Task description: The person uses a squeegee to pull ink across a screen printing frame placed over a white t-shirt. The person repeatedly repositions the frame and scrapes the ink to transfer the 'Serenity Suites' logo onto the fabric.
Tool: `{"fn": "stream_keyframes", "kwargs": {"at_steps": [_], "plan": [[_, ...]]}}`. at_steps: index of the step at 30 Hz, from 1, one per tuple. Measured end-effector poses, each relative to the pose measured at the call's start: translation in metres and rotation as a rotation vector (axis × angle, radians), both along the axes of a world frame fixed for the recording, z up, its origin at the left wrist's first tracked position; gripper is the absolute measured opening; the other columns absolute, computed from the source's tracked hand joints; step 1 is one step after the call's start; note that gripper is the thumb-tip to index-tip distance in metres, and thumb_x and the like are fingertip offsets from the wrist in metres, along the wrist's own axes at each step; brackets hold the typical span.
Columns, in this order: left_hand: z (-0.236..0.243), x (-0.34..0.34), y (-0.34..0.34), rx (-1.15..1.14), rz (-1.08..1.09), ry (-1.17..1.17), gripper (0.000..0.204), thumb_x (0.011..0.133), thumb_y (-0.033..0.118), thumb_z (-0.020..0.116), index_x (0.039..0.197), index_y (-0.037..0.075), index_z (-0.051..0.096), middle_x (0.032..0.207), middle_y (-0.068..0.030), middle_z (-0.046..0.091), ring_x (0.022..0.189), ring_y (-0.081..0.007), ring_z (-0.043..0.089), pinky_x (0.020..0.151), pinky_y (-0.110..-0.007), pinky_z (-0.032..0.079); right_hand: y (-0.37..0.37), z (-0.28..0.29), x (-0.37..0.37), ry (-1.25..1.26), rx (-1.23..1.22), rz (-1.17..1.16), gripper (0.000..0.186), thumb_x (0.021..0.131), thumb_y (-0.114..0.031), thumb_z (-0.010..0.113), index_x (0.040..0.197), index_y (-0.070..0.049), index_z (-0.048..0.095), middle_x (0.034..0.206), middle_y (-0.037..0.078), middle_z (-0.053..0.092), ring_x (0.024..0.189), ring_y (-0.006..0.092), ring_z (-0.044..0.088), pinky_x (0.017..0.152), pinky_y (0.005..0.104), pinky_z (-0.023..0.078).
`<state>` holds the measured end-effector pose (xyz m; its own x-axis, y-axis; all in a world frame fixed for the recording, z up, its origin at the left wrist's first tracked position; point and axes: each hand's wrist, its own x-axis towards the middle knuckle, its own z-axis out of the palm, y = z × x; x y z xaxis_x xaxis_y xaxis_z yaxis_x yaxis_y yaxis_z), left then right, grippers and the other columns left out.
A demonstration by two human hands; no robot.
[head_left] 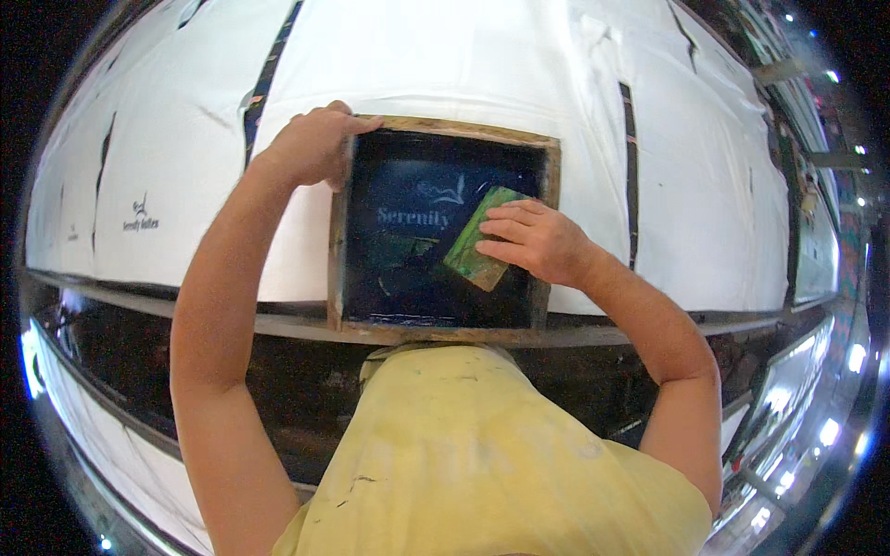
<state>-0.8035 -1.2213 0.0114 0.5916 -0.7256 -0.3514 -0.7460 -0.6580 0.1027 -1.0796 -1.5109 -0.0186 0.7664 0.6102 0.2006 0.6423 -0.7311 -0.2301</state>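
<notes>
A screen-printing frame with a wooden border lies flat on white cloth in front of me. Its dark blue mesh carries a pale design with a line of lettering. My left hand grips the frame at its far left corner, fingers over the wooden edge. Inside the border, my right hand holds a squeegee, a flat green-stained block that stands at a slant on the right half of the mesh. The squeegee's far side and my right thumb are hidden.
White cloth panels cover the long table, with dark gaps between them. A small dark print marks the cloth at left. The table's near edge runs close to my body. More white-topped surfaces stand behind at the right.
</notes>
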Motion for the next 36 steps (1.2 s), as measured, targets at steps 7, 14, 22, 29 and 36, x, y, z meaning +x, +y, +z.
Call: {"fn": "stream_keyframes", "kwargs": {"at_steps": [7, 14, 22, 29, 36], "plan": [[0.002, 0.0, -0.004, 0.058, 0.039, 0.032, 0.124, 0.057, 0.005, 0.109, 0.166, 0.039, 0.061, 0.159, -0.0128, 0.064, 0.142, -0.0376, 0.067, 0.121, -0.048, 0.058, 0.074, -0.022, 0.015, -0.121, 0.005, -0.124, 0.035, 0.097, -0.021, 0.069, 0.127, -0.008, 0.078, 0.129, 0.016, 0.077, 0.124, 0.0359, 0.074, 0.107, 0.0497, 0.058], [0.005, -0.001, -0.002, 0.087, -0.029, -0.034, 0.117, 0.063, 0.013, 0.109, 0.167, 0.04, 0.06, 0.149, -0.0071, 0.07, 0.134, -0.0292, 0.072, 0.115, -0.046, 0.058, 0.15, -0.035, 0.024, -0.204, -0.007, -0.577, 0.036, 0.096, -0.013, 0.069, 0.129, -0.003, 0.076, 0.128, 0.019, 0.076, 0.121, 0.0372, 0.074, 0.104, 0.0511, 0.054], [0.01, -0.002, -0.005, 0.082, -0.034, -0.029, 0.112, 0.066, 0.012, 0.108, 0.165, 0.039, 0.063, 0.141, -0.0071, 0.074, 0.13, -0.0301, 0.074, 0.11, -0.049, 0.059, 0.115, -0.019, 0.08, -0.097, -0.044, -0.69, 0.033, 0.096, -0.009, 0.069, 0.127, -0.009, 0.079, 0.111, 0.014, 0.076, 0.109, 0.0348, 0.074, 0.096, 0.0506, 0.056], [-0.001, 0.007, 0.002, 0.012, -0.046, -0.009, 0.113, 0.059, 0.01, 0.109, 0.161, 0.036, 0.066, 0.138, -0.0106, 0.075, 0.129, -0.035, 0.075, 0.107, -0.051, 0.061, 0.112, 0.018, 0.101, 0.01, -0.005, -0.704, 0.041, 0.091, -0.001, 0.069, 0.13, -0.009, 0.079, 0.117, 0.016, 0.079, 0.115, 0.0405, 0.075, 0.103, 0.0533, 0.059], [-0.002, 0.003, -0.003, 0.061, -0.025, -0.053, 0.108, 0.059, 0.009, 0.108, 0.157, 0.035, 0.07, 0.137, -0.0109, 0.075, 0.129, -0.0354, 0.076, 0.107, -0.051, 0.062, 0.094, 0.007, 0.117, 0.153, 0.018, -0.726, 0.045, 0.093, 0.005, 0.071, 0.135, -0.01, 0.079, 0.121, 0.02, 0.08, 0.116, 0.0428, 0.076, 0.103, 0.053, 0.061]]}}
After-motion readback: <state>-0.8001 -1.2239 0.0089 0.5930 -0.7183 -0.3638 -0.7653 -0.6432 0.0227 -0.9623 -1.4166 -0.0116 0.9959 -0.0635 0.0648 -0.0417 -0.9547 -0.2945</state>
